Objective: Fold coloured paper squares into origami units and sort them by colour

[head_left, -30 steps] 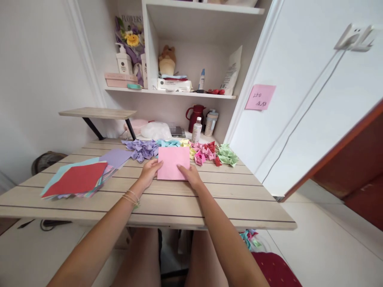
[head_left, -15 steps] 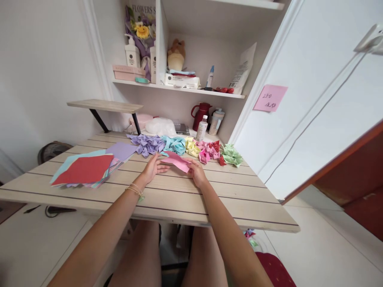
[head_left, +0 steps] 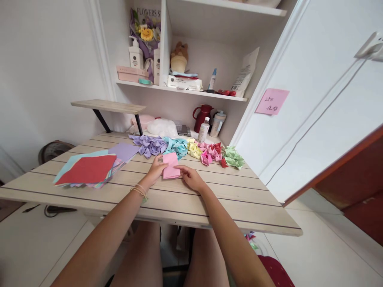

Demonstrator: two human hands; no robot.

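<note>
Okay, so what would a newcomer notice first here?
Probably the row of colourful folded papers across the back of the desk. Next, the pink sheet between both hands, then the bright red sheet topping the stack at left.

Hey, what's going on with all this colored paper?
Someone's left hand holds a folded pink sheet above the table, with the right hand at its right side. Beyond them, folded paper pieces lie in a row, mostly grouped by color. Flat sheets, a red one uppermost, lie stacked to the left.
</note>
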